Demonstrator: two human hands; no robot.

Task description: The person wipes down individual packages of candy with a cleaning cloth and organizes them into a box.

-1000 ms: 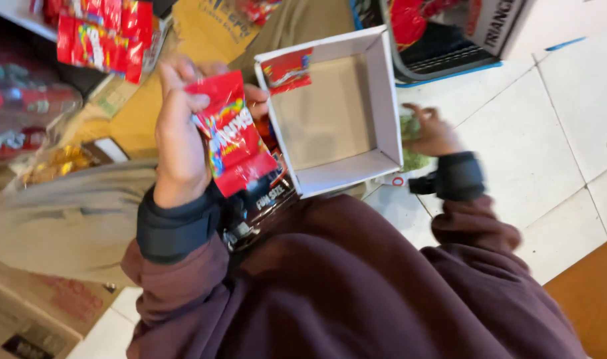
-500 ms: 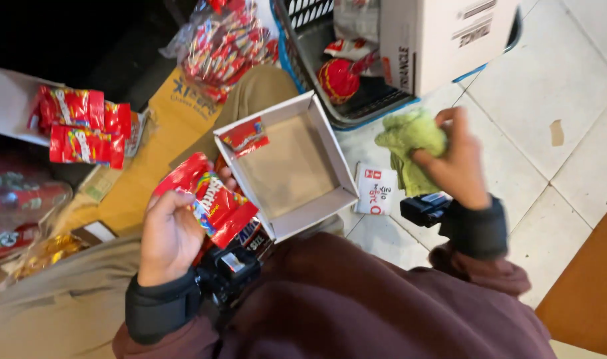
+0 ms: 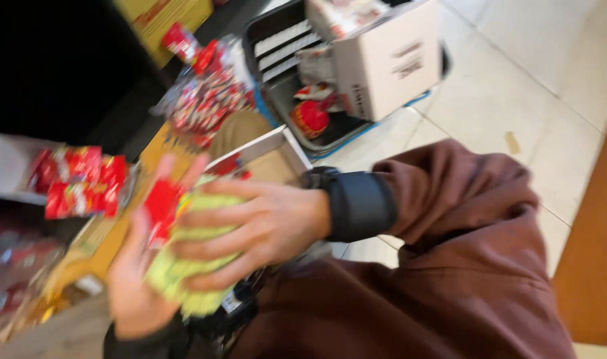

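My right hand (image 3: 257,229) reaches across my body and grips a light green soft bundle (image 3: 184,272); blur hides whether it is cloth or packets. It presses the bundle against my left hand (image 3: 134,292), which holds a red snack packet (image 3: 160,203) from below. Both hands meet at the lower left, over my lap. Behind them the rim of an open white cardboard box (image 3: 270,143) shows, mostly hidden by my right wrist.
Red packets (image 3: 77,183) lie on a shelf at the left. A clear bag of red packets (image 3: 207,93) sits above. A black crate (image 3: 277,46) with a white carton (image 3: 390,63) stands on the tiled floor (image 3: 516,66). A wooden surface (image 3: 596,266) borders the right.
My right hand has swung from the floor side across to my left hand, bringing the green bundle onto the red packet. The view has tilted and blurred.
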